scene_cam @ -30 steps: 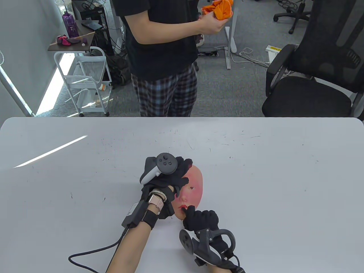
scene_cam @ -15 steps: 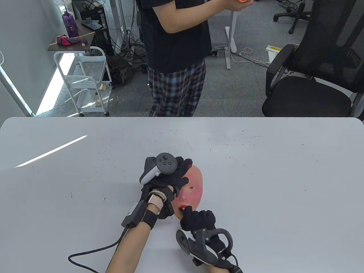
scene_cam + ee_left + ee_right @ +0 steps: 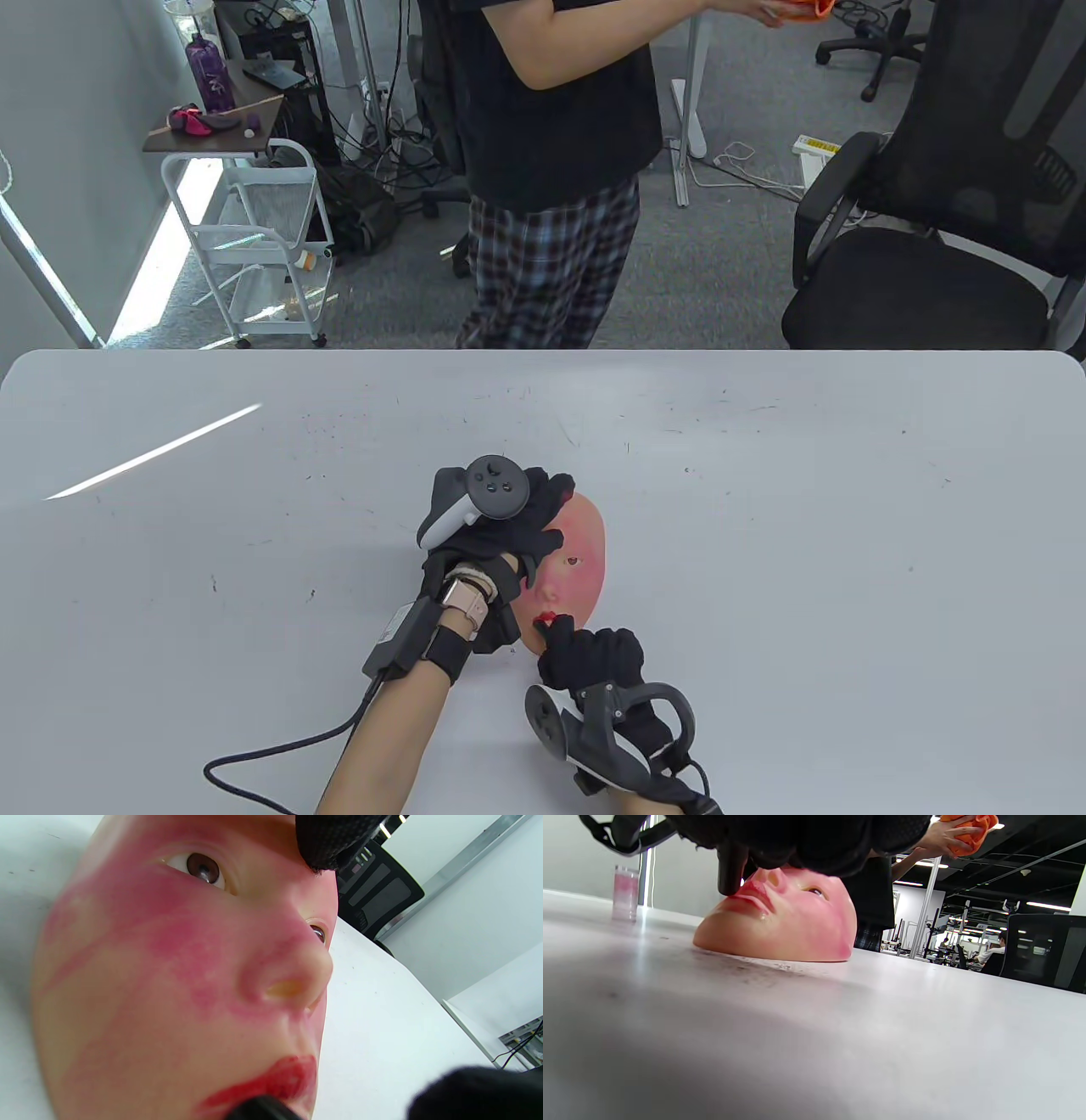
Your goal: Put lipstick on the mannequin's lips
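Observation:
A flesh-coloured mannequin face (image 3: pixel 584 543) with red smears on its cheeks lies face up on the white table (image 3: pixel 764 509). My left hand (image 3: pixel 551 514) grips its forehead and left side and holds it steady; a fingertip (image 3: pixel 331 840) shows in the left wrist view above the face (image 3: pixel 169 976). My right hand (image 3: pixel 564 632) holds a black lipstick (image 3: pixel 729 870) with its tip on the red lips (image 3: pixel 753 893). The lips (image 3: pixel 275 1082) are coated red, with the lipstick end (image 3: pixel 261 1109) against them.
A person in a black shirt and plaid trousers (image 3: pixel 551 255) stands past the table's far edge, holding an orange cloth (image 3: pixel 802 7). A black office chair (image 3: pixel 933 255) and a white cart (image 3: pixel 254 246) stand beyond. A pink-tinted cup (image 3: pixel 625 893) stands on the table behind the face.
My right hand has shifted slightly left and back along the lips, then stayed still. My left hand has not moved. The standing person has stepped to the right.

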